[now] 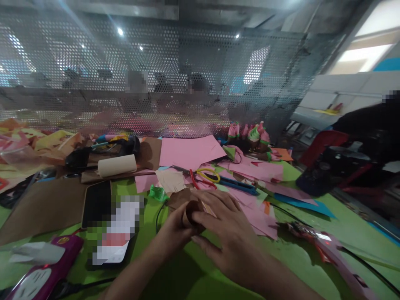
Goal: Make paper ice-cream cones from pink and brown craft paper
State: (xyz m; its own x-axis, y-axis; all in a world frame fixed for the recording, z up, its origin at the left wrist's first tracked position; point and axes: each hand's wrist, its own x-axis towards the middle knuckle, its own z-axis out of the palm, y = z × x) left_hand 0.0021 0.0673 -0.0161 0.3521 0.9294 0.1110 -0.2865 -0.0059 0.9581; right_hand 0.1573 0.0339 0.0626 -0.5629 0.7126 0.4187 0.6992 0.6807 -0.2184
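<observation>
Both hands meet over the green table. My left hand is closed around a piece of brown paper curled into a small tube or cone, its open end facing up. My right hand curves over it from the right, its fingers closed on the curled paper; the thumb side lies below. A pale pink edge shows between the right fingers, and I cannot tell what it belongs to. Just beyond the hands lie red-and-yellow-handled scissors, a blue cutter and a crumpled green wrapper.
A pink glue gun with a cord lies at right. Pink paper sheets spread beyond the hands. At left are a dark phone, a lit phone, a purple power strip and a cream roll. A perforated screen stands behind.
</observation>
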